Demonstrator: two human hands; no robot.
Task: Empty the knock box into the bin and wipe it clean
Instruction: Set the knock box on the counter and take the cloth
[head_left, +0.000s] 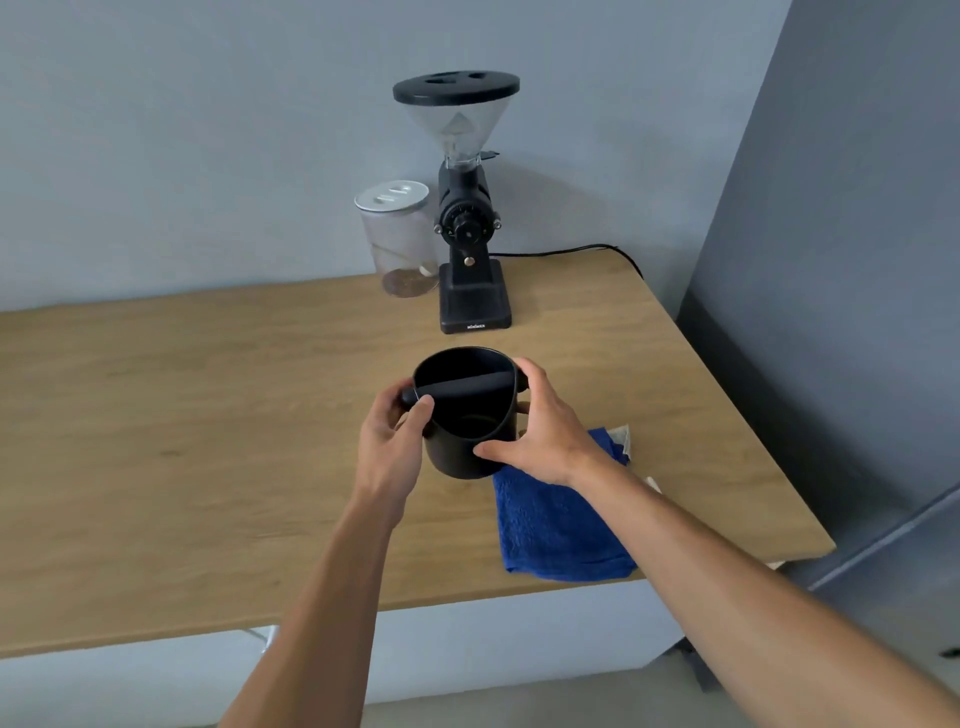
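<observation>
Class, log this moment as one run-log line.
stage: grasp | left hand: on knock box bar end | right hand: around its side | blue cloth: beside box | bin: unseen

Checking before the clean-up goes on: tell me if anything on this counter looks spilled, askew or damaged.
Nothing is spilled or broken. The knock box sits upright between the left hand and right hand. Only the blue cloth looks slightly off: it lies crooked, its near edge overhanging the wooden counter.

Knock box (464, 415) matt black plastic; cloth (558, 525) blue terry, rough; surface (208, 415) smooth wood-grain; jar (399, 244) clear, glossy.
</observation>
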